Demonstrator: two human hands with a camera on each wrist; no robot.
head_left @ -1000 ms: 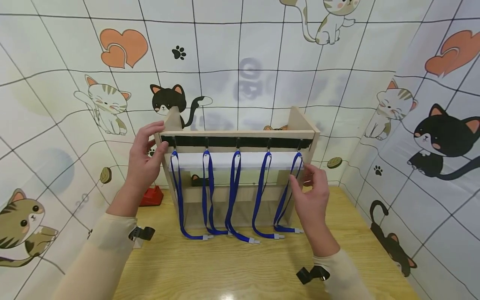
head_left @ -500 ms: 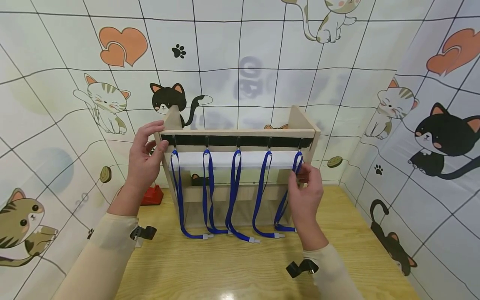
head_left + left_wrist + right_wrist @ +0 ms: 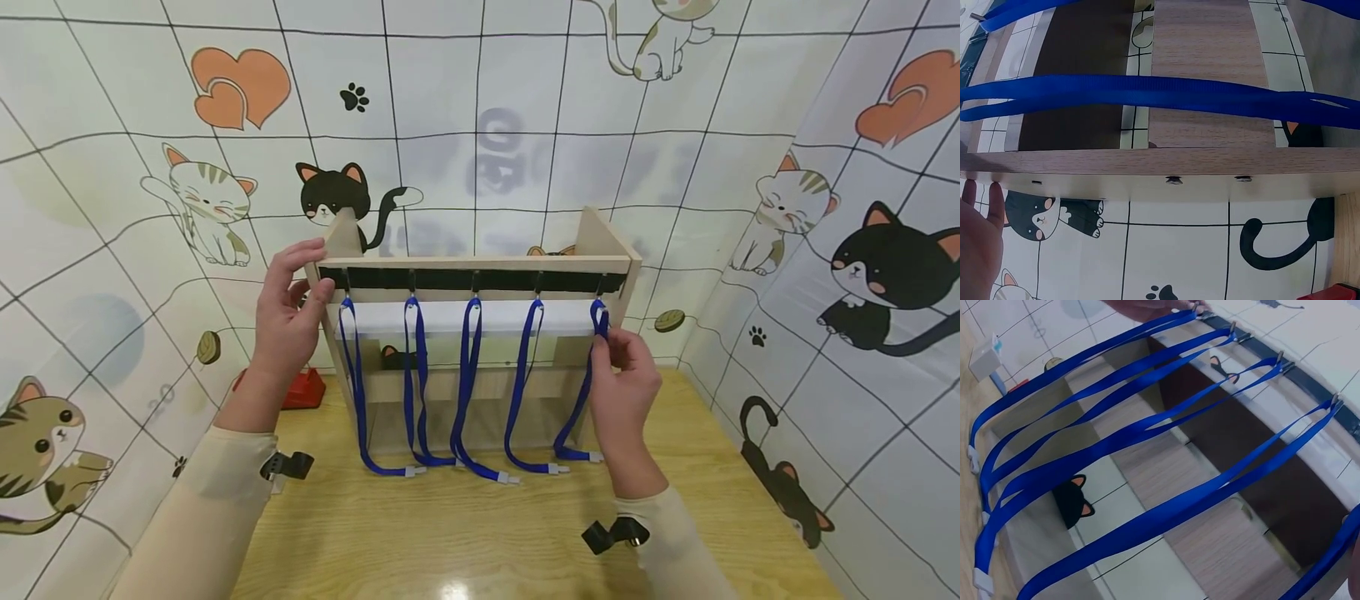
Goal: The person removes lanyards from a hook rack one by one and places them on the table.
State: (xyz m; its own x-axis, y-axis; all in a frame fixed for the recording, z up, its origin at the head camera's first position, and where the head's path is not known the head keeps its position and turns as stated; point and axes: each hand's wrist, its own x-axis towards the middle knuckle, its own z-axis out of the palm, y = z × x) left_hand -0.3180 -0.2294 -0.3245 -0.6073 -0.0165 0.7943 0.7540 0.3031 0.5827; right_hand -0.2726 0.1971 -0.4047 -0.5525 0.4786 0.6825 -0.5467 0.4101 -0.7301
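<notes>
Several blue lanyards hang in a row from hooks on the black strip (image 3: 480, 281) of a pale wooden rack (image 3: 480, 262). My right hand (image 3: 626, 396) pinches the rightmost lanyard (image 3: 581, 408) just below its hook, drawing its strands together. My left hand (image 3: 288, 312) rests against the rack's left side near the top. In the left wrist view, fingertips (image 3: 996, 190) touch the outer face of that side panel. Among the others, the leftmost lanyard (image 3: 360, 408) and the middle lanyard (image 3: 465, 392) hang as loops, their white clips lying on the table.
The wooden table (image 3: 450, 533) stretches out in front of the rack. Behind the left forearm sits a red object (image 3: 303, 390), partly hidden. A cloth (image 3: 480, 167) printed with cats and grid lines closes off the back and both sides.
My right hand has moved onto the rightmost lanyard, taken hold below its hook and shifted slightly right. Its two strands now lie together. The left hand stays at the rack's side.
</notes>
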